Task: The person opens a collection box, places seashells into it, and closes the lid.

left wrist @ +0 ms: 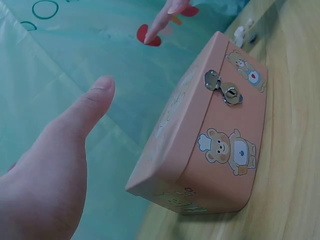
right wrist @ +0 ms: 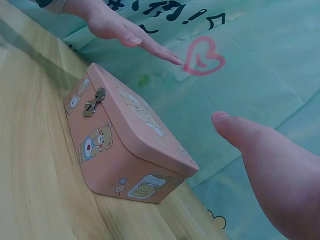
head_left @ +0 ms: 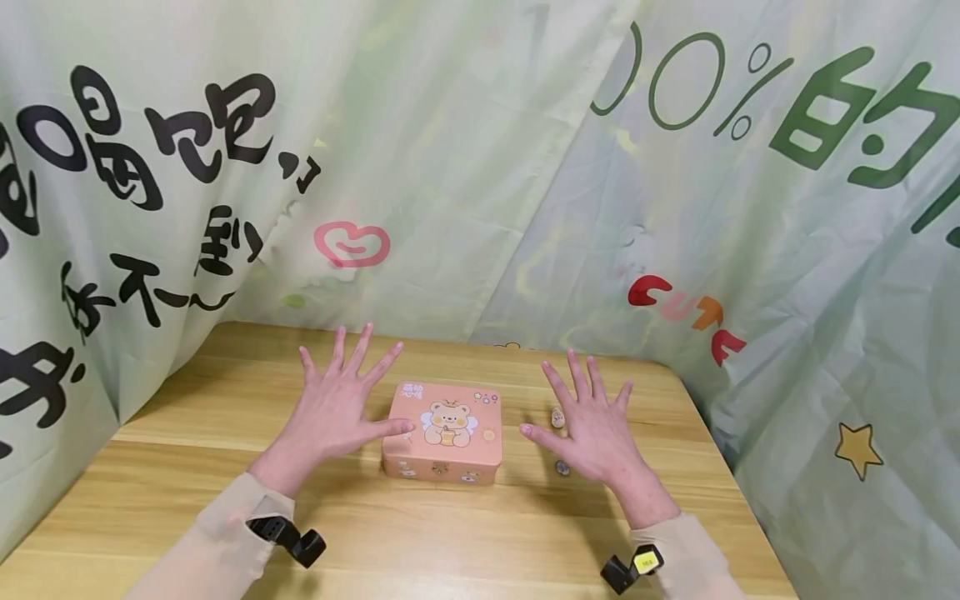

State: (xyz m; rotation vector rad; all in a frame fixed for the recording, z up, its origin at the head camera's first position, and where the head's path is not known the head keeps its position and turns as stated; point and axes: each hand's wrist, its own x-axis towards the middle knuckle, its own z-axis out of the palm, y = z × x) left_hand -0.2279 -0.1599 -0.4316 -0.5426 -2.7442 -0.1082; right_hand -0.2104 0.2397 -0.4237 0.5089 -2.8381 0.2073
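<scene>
A pink tin box (head_left: 444, 433) with bear pictures stands on the wooden table, its lid down. Its metal clasp (left wrist: 223, 87) shows on the front in both wrist views. My left hand (head_left: 337, 408) hovers by the box's left side, fingers spread, the thumb over the lid's edge in the head view. To the right of the box is my right hand (head_left: 592, 421), also spread and holding nothing. Beside it on the table lie a small patterned item (head_left: 557, 417) and a small dark item (head_left: 562, 468); their kind is too small to tell.
The wooden table (head_left: 420, 550) carries the box and small items. A pale green printed curtain (head_left: 450, 167) hangs behind it and along both sides. Each wrist wears a black strapped camera, such as the left wrist camera (head_left: 288, 537).
</scene>
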